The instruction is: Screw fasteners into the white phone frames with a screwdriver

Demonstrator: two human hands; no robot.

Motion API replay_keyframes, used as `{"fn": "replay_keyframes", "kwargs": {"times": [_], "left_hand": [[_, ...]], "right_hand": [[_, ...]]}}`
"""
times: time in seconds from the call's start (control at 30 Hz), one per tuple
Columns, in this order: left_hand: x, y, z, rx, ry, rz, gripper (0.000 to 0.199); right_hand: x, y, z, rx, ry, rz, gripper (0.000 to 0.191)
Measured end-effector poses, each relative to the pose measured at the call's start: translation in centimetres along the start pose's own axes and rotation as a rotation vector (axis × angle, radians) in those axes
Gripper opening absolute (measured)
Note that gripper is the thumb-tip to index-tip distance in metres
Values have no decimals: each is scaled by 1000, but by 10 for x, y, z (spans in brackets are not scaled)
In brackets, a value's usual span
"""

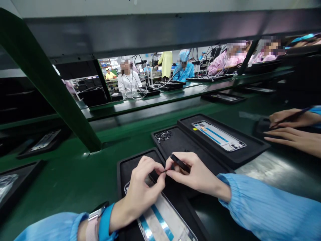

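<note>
Thumb and forefinger of my left hand (147, 184) pinch together above a phone frame (163, 217) with blue strips, which lies in a black tray (122, 167). My right hand (188, 170) meets it fingertip to fingertip, and a tiny dark piece shows between them. A black pen-like tool (180, 163) rests in the curled fingers of my right hand. Behind the hands, a second black tray (180, 140) holds a heap of small dark and silver parts (163, 136).
Another phone frame (218, 135) with blue strips lies in a black tray (255, 144) at the right. A co-worker's hands (293, 130) work at the right edge. A green post (55, 87) slants down at the left. More trays stand on the green bench (75, 174).
</note>
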State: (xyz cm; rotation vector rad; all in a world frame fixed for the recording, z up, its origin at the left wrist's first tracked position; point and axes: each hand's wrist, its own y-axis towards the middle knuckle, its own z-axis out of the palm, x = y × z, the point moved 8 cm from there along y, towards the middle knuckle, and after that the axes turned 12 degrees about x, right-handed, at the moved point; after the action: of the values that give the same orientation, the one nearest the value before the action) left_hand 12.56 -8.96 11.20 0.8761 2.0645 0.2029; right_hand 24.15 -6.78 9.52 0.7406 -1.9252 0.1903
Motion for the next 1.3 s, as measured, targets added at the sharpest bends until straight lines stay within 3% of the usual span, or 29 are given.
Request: {"fn": "replay_keyframes", "kwargs": {"times": [0.5, 1.03, 1.3], "left_hand": [[-1, -1, 0, -5, -7, 26, 9], [-16, -4, -4, -50, 11, 179, 12], [-11, -2, -3, -32, -9, 105, 10]], "right_hand": [[14, -3, -1, -64, -103, -141, 3], [31, -13, -1, -104, -234, -370, 7], [25, -9, 0, -78, -212, -280, 6]]}}
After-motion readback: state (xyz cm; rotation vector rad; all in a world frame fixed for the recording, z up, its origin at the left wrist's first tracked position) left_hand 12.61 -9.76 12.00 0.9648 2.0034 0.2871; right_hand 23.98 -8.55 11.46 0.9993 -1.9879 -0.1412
